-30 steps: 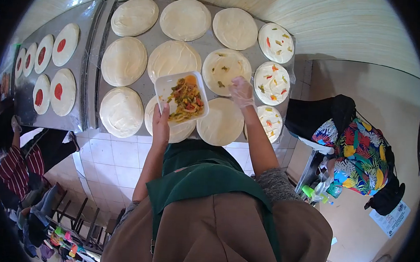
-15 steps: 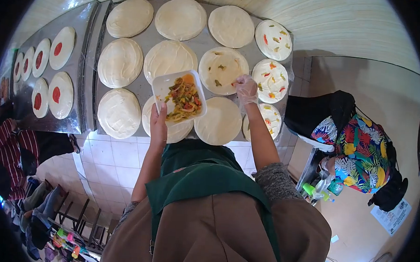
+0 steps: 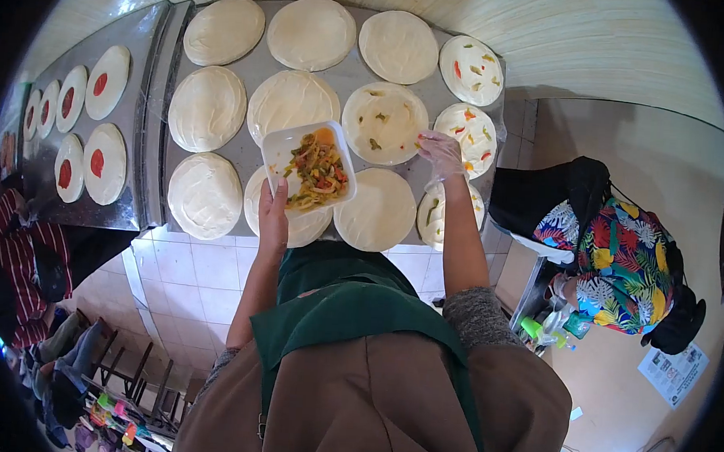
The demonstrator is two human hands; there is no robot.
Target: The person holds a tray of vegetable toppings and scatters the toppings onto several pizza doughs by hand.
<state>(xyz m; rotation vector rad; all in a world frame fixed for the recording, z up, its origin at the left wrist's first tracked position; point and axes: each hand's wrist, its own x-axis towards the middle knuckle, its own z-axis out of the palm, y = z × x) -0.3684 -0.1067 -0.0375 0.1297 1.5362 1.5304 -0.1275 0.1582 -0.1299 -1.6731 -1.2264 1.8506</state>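
My left hand (image 3: 274,214) grips the near-left corner of a white plastic container (image 3: 275,148). Inside lie sliced peppers (image 3: 320,172) in green, red and yellow, with some orange liquid. My right hand (image 3: 440,155) wears a clear glove. Its fingertips are pinched around small pepper pieces, between a partly topped dough round (image 3: 383,118) and a dough round with pepper strips (image 3: 469,134). The partly topped round carries a few green strips and small red bits on its pale spread. Just right of the container sits a plain spread-covered round (image 3: 375,210).
More spread-covered rounds (image 3: 206,195) stand in rows on the metal counter (image 3: 260,68). On a left counter (image 3: 147,63) are rounds with red sauce spots. A person in striped clothing (image 3: 25,264) stands left; another in a floral shirt (image 3: 619,269) is at right.
My right hand has moved right and slightly nearer me, off the edge of the partly topped round. A small red bit now shows there. My left hand and the container stay put.
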